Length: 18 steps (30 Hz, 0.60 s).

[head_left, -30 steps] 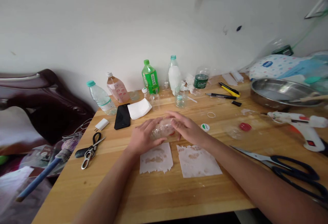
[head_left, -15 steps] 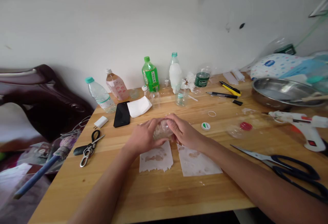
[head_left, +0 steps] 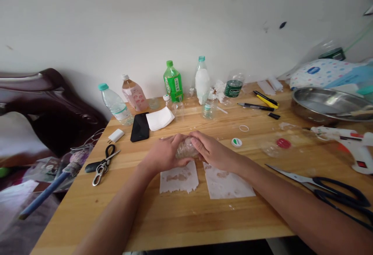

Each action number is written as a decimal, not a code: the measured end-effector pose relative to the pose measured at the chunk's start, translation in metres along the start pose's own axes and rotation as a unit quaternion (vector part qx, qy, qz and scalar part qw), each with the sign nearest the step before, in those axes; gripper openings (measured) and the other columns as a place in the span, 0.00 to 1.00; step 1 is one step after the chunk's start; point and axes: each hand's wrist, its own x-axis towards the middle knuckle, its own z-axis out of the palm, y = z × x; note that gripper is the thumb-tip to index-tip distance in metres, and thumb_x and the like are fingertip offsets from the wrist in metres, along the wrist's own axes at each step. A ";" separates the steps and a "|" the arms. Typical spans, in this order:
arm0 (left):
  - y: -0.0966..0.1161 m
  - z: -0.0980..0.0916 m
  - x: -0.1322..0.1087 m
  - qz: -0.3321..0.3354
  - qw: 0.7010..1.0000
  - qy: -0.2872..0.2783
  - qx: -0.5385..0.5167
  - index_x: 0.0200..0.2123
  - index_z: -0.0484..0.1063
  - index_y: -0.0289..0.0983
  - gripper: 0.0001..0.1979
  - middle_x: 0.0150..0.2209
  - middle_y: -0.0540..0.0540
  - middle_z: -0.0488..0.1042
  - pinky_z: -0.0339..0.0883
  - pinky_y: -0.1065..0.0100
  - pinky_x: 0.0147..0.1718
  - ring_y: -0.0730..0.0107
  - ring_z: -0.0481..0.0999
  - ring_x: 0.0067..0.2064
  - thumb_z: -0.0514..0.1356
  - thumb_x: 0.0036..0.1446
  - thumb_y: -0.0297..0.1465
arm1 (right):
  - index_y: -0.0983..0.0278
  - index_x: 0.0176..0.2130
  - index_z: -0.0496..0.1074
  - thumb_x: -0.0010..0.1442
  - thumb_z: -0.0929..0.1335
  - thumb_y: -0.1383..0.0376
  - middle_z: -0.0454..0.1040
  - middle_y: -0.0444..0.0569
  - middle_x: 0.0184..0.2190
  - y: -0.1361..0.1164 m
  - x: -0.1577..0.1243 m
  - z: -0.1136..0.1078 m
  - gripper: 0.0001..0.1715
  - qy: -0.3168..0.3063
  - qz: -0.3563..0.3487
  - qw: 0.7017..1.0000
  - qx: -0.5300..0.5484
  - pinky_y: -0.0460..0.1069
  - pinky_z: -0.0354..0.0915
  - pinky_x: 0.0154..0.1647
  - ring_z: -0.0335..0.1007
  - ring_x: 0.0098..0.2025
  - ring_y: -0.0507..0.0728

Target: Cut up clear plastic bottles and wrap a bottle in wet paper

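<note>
A clear plastic bottle (head_left: 186, 149) lies on its side just beyond the far edge of the stained paper sheet (head_left: 178, 177), its long axis running left to right. The left hand (head_left: 163, 154) and right hand (head_left: 212, 152) curl their fingers closed over its two ends, so its mouth direction cannot be told.
</note>
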 end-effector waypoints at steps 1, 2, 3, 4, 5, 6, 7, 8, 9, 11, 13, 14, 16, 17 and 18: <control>-0.001 0.001 0.001 0.003 1.000 0.001 -0.003 0.56 0.62 0.37 0.32 0.41 0.39 0.80 0.72 0.59 0.33 0.51 0.82 0.38 0.61 0.56 0.52 | 0.61 0.52 0.67 0.73 0.55 0.53 0.73 0.53 0.46 0.000 0.000 0.000 0.21 -0.002 0.003 1.000 0.000 0.54 0.63 0.49 0.70 0.47 0.59; -0.001 0.001 0.003 0.005 1.000 0.002 -0.006 0.55 0.63 0.37 0.31 0.41 0.39 0.80 0.72 0.60 0.34 0.52 0.82 0.39 0.61 0.55 0.51 | 0.62 0.52 0.67 0.73 0.55 0.52 0.73 0.53 0.46 -0.001 0.001 -0.001 0.22 -0.004 0.004 1.000 -0.003 0.54 0.63 0.48 0.71 0.46 0.59; -0.001 0.000 0.005 0.006 1.000 0.007 -0.008 0.54 0.64 0.38 0.30 0.42 0.39 0.80 0.73 0.60 0.34 0.51 0.82 0.40 0.62 0.55 0.50 | 0.62 0.53 0.67 0.73 0.56 0.51 0.73 0.54 0.48 -0.003 0.002 -0.002 0.23 -0.008 0.007 1.000 -0.003 0.53 0.64 0.47 0.71 0.44 0.58; 0.000 -0.002 0.006 0.005 1.000 0.013 -0.007 0.54 0.64 0.38 0.30 0.43 0.39 0.80 0.73 0.59 0.36 0.51 0.82 0.42 0.62 0.55 0.50 | 0.61 0.56 0.66 0.73 0.56 0.50 0.72 0.54 0.49 -0.005 0.002 -0.005 0.24 -0.013 0.014 1.000 0.003 0.53 0.65 0.45 0.72 0.42 0.57; 0.000 -0.006 0.007 0.000 1.000 0.027 -0.006 0.54 0.64 0.38 0.29 0.45 0.39 0.79 0.73 0.59 0.37 0.51 0.81 0.44 0.62 0.56 0.50 | 0.60 0.60 0.63 0.72 0.56 0.49 0.72 0.54 0.50 -0.009 0.002 -0.009 0.27 -0.012 0.023 1.000 0.017 0.53 0.66 0.43 0.72 0.38 0.56; 0.001 -0.011 0.007 -0.015 0.999 0.048 -0.008 0.55 0.64 0.39 0.30 0.48 0.38 0.78 0.73 0.59 0.39 0.51 0.80 0.47 0.62 0.56 0.50 | 0.59 0.63 0.59 0.72 0.56 0.47 0.71 0.55 0.51 -0.014 0.001 -0.014 0.29 -0.001 0.033 0.999 0.035 0.52 0.67 0.40 0.72 0.35 0.54; 0.002 -0.018 0.005 -0.041 0.996 0.077 -0.016 0.56 0.64 0.39 0.30 0.50 0.38 0.77 0.73 0.59 0.41 0.51 0.79 0.49 0.62 0.56 0.50 | 0.57 0.66 0.55 0.71 0.57 0.46 0.70 0.55 0.53 -0.020 -0.002 -0.021 0.31 0.023 0.041 0.997 0.055 0.52 0.68 0.37 0.71 0.33 0.53; 0.003 -0.027 0.000 -0.075 0.990 0.113 -0.034 0.57 0.63 0.39 0.31 0.52 0.39 0.76 0.73 0.58 0.43 0.51 0.79 0.50 0.62 0.56 0.50 | 0.56 0.67 0.52 0.71 0.57 0.46 0.68 0.55 0.55 -0.026 -0.008 -0.029 0.33 0.060 0.045 0.994 0.073 0.51 0.68 0.36 0.71 0.32 0.53; 0.004 -0.036 -0.007 -0.114 0.979 0.155 -0.063 0.58 0.63 0.39 0.32 0.53 0.39 0.76 0.73 0.57 0.45 0.51 0.78 0.51 0.62 0.56 0.50 | 0.55 0.67 0.51 0.70 0.58 0.46 0.67 0.55 0.57 -0.033 -0.016 -0.038 0.33 0.104 0.046 0.990 0.087 0.51 0.68 0.35 0.71 0.32 0.53; 0.006 -0.055 -0.028 -0.191 0.938 0.241 -0.158 0.57 0.64 0.39 0.31 0.53 0.40 0.75 0.71 0.54 0.50 0.51 0.76 0.52 0.61 0.56 0.50 | 0.54 0.65 0.56 0.70 0.60 0.46 0.66 0.54 0.58 -0.043 -0.043 -0.056 0.30 0.181 0.043 0.978 0.090 0.51 0.68 0.35 0.72 0.35 0.54; 0.010 -0.070 -0.055 -0.255 0.868 0.302 -0.301 0.55 0.67 0.38 0.29 0.51 0.40 0.76 0.69 0.51 0.53 0.50 0.75 0.54 0.59 0.58 0.50 | 0.55 0.60 0.63 0.69 0.62 0.47 0.71 0.53 0.54 -0.047 -0.082 -0.068 0.26 0.208 0.064 0.973 0.075 0.51 0.68 0.35 0.72 0.36 0.55; 0.015 -0.076 -0.069 -0.294 0.815 0.316 -0.386 0.55 0.68 0.38 0.28 0.49 0.40 0.77 0.71 0.51 0.51 0.51 0.77 0.52 0.57 0.59 0.51 | 0.55 0.57 0.66 0.68 0.62 0.47 0.73 0.52 0.50 -0.047 -0.104 -0.070 0.25 0.206 0.085 0.973 0.063 0.51 0.68 0.35 0.72 0.36 0.56; 0.032 -0.078 -0.097 -0.362 0.701 0.296 -0.539 0.52 0.71 0.37 0.30 0.45 0.40 0.79 0.76 0.50 0.43 0.51 0.80 0.43 0.56 0.58 0.53 | 0.56 0.50 0.73 0.67 0.62 0.44 0.77 0.51 0.38 -0.044 -0.151 -0.061 0.25 0.197 0.148 0.968 0.038 0.52 0.69 0.35 0.71 0.33 0.58; 0.045 -0.074 -0.110 -0.381 0.650 0.281 -0.595 0.48 0.73 0.36 0.30 0.45 0.39 0.80 0.77 0.50 0.41 0.52 0.81 0.39 0.56 0.56 0.54 | 0.57 0.48 0.75 0.66 0.62 0.43 0.77 0.51 0.34 -0.041 -0.173 -0.050 0.26 0.182 0.191 0.964 0.037 0.53 0.69 0.36 0.71 0.32 0.59; 0.060 -0.065 -0.122 -0.397 0.600 0.286 -0.633 0.45 0.75 0.36 0.29 0.45 0.39 0.80 0.77 0.50 0.40 0.53 0.81 0.37 0.57 0.55 0.55 | 0.57 0.46 0.76 0.65 0.61 0.41 0.77 0.52 0.33 -0.038 -0.193 -0.033 0.28 0.184 0.218 0.957 0.051 0.53 0.70 0.35 0.72 0.32 0.60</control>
